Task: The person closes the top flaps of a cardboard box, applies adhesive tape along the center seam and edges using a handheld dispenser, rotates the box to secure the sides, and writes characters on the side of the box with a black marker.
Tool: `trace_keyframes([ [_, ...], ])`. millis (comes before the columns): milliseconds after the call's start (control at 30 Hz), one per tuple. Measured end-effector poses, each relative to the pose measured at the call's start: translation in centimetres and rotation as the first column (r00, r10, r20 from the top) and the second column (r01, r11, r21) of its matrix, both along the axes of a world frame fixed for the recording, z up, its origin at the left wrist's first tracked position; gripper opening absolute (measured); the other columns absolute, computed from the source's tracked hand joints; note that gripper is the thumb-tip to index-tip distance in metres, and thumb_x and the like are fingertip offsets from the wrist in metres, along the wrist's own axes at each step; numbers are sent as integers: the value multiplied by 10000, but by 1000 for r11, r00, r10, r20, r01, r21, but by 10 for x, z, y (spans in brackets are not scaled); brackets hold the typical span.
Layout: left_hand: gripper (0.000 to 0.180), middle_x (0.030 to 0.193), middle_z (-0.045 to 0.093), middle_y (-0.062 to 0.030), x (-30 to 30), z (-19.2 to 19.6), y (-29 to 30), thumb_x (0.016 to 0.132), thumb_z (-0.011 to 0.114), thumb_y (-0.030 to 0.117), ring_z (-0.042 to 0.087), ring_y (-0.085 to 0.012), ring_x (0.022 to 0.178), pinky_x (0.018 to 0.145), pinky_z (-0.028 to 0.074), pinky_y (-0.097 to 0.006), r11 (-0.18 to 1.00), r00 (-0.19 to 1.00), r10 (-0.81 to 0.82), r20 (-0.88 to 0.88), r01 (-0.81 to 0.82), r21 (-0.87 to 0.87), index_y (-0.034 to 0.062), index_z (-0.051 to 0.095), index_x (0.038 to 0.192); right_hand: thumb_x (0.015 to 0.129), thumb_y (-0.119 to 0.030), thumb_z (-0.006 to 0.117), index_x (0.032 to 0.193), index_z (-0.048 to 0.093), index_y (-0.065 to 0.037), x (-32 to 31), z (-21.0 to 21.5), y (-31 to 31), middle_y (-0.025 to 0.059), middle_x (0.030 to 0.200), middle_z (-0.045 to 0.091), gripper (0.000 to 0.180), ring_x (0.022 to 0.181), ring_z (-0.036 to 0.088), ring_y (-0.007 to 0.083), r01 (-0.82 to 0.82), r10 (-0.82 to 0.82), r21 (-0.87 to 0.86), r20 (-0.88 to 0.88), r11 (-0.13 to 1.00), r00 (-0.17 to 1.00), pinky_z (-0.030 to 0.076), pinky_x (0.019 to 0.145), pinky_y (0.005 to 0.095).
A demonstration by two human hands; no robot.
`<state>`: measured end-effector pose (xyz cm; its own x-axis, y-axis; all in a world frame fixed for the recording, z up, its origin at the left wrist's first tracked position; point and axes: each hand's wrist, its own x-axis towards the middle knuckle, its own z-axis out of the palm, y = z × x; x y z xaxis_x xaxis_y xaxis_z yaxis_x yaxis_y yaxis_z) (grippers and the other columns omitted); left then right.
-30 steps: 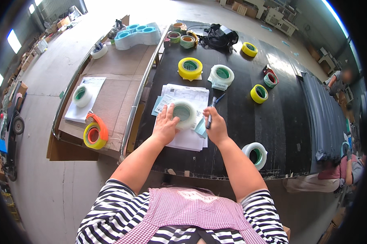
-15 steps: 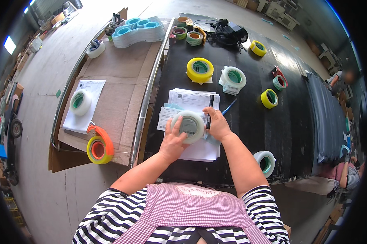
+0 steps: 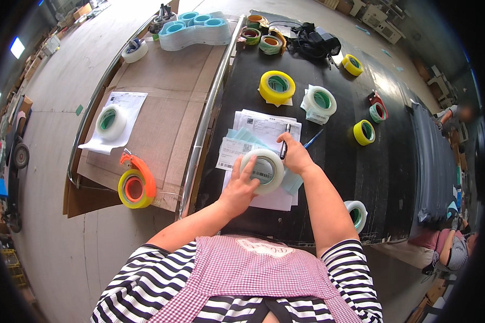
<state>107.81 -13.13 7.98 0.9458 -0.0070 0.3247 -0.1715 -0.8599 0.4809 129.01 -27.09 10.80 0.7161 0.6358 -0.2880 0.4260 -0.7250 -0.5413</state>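
A whitish roll of clear tape [image 3: 278,171] lies on labels and papers on the black table. My left hand [image 3: 239,189] grips its near left side, with fingers over the rim. My right hand [image 3: 298,156] is closed round a black marker [image 3: 284,144], just right of the roll. Beneath are printed sheets [image 3: 269,121], a white label [image 3: 233,153] and light-blue strips [image 3: 246,137]. Part of this stack is hidden by the roll and my hands. A blue pen [image 3: 313,138] rests beside my right hand.
Yellow tape [image 3: 277,100] and clear tape [image 3: 328,102] stand farther back. On the cardboard surface at left are an orange tape dispenser [image 3: 149,180] and another clear roll [image 3: 119,125] on paper. A metal rail [image 3: 206,126] separates the surfaces. A co-worker [image 3: 451,250] is at the right.
The view has shifted slightly, moving the scene rightward. The tape roll has come a little nearer to me over the papers, baring more of the light-blue strips. Both hands keep their hold.
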Motion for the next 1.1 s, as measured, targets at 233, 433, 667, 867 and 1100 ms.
trace_keyframes([
  [233, 289, 1623, 170, -229, -3, -5, 1, 707, 809, 68, 167, -600, 1421, 1137, 335, -581, 1000, 1000, -3, -11, 2, -29, 57, 598, 904, 674, -18, 827, 1189, 514, -141, -7, -11, -7, 117, 1074, 623, 615, 1022, 622, 350, -144, 105, 248, 164, 958, 981, 501, 917, 394],
  [433, 283, 1625, 164, -226, -3, -6, 1, 720, 801, 68, 162, -600, 1422, 1145, 322, -580, 999, 1000, 3, -8, -3, -39, 59, 592, 911, 682, -13, 831, 1186, 517, -126, 1, -8, -5, 100, 995, 623, 605, 940, 629, 322, -107, 122, 239, -46, 965, 992, 518, 864, 388],
  [667, 289, 1627, 168, -218, -4, -5, 1, 716, 803, 65, 181, -590, 1421, 1140, 331, -576, 998, 1000, 10, -4, -11, -57, 62, 590, 912, 720, -98, 828, 1171, 515, -131, 1, -7, 2, 172, 965, 671, 549, 967, 655, 381, -113, 115, 125, -11, 986, 993, 517, 846, 425],
  [867, 296, 1616, 204, -210, -6, -8, 0, 702, 805, 63, 204, -579, 1416, 1139, 338, -564, 998, 998, 41, 42, -38, -51, 72, 600, 916, 734, -83, 795, 1165, 498, -138, -5, -12, 1, 179, 996, 670, 526, 992, 646, 399, -86, 66, 169, 118, 982, 991, 512, 858, 455],
  [1100, 341, 1613, 228, -208, -18, -18, -5, 648, 805, 37, 207, -536, 1438, 1155, 331, -531, 990, 984, 141, 112, -144, 14, 113, 642, 938, 753, -52, 760, 1170, 499, -115, -11, -11, 7, 183, 1051, 656, 496, 1024, 630, 419, -114, 87, 76, 287, 991, 954, 510, 878, 462],
])
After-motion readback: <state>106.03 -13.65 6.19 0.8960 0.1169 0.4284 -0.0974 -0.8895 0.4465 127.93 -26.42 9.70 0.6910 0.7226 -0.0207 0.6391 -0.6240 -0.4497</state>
